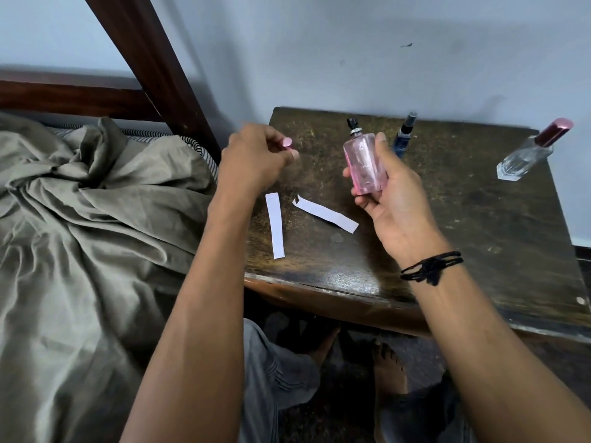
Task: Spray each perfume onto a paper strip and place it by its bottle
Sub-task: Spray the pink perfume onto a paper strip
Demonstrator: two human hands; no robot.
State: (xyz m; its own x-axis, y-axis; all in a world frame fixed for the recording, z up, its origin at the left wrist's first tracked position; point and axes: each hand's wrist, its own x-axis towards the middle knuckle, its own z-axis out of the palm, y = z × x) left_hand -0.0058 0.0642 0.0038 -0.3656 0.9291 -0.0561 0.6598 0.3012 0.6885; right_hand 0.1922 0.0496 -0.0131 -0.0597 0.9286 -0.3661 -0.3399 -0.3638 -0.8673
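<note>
Head view: the right hand (395, 203) grasps the pink perfume bottle (364, 166) upright above the dark wooden table (479, 225), fingers wrapped round its body, black spray nozzle exposed. The left hand (256, 159) pinches the pink cap (287, 142) between thumb and fingertips, over the table's left edge. Two white paper strips lie flat on the table between the hands – one (275, 225) lengthwise, one (326, 215) angled. A blue bottle (403, 135) stands behind the pink one; a clear bottle with a red cap (527, 155) stands far right.
</note>
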